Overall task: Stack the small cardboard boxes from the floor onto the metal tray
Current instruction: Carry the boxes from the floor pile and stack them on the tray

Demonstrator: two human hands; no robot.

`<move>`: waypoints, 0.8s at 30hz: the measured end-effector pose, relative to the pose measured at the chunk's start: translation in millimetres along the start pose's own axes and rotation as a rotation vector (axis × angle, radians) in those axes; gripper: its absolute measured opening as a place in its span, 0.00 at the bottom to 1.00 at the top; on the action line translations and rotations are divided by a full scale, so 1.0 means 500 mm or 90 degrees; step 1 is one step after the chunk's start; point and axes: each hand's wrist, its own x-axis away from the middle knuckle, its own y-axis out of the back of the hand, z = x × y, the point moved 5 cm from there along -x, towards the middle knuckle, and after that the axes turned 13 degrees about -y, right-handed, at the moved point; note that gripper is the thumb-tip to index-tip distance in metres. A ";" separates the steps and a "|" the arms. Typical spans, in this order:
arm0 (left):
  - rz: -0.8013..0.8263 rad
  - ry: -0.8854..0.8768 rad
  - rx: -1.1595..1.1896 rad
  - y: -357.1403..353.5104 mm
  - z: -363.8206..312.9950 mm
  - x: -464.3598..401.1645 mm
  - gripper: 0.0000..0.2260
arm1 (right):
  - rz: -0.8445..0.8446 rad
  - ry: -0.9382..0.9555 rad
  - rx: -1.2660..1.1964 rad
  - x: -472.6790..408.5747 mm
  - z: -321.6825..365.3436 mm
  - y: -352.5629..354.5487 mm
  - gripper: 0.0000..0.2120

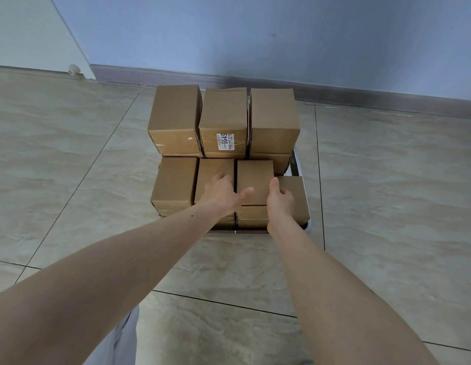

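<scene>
Several small brown cardboard boxes stand stacked on a metal tray (297, 164) on the tiled floor. The back row is taller; its middle box carries a white label (225, 141). In the front row, my left hand (221, 192) rests flat on the top of one box (214, 171), its thumb reaching onto the neighbouring box (255, 180). My right hand (280, 198) sits against the right side of that neighbouring box, thumb on its top edge, fingers curled between it and a lower box (297, 196) at the front right.
A blue-grey wall with a metal skirting (334, 93) runs behind the tray. A white door or panel with a round stopper (73, 69) stands at the far left. Beige floor tiles surround the tray on all sides.
</scene>
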 end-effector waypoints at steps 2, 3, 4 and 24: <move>-0.001 -0.002 -0.004 0.000 -0.004 0.000 0.37 | -0.004 0.010 0.021 -0.002 -0.002 -0.002 0.24; 0.000 -0.005 -0.008 0.001 -0.007 0.000 0.36 | -0.007 0.017 0.026 -0.003 -0.002 -0.001 0.24; 0.002 -0.008 -0.013 0.002 -0.009 0.001 0.35 | -0.006 0.022 0.028 -0.006 -0.002 -0.003 0.24; -0.005 -0.009 -0.018 0.004 -0.010 0.010 0.34 | -0.027 -0.003 0.013 -0.027 -0.016 -0.040 0.22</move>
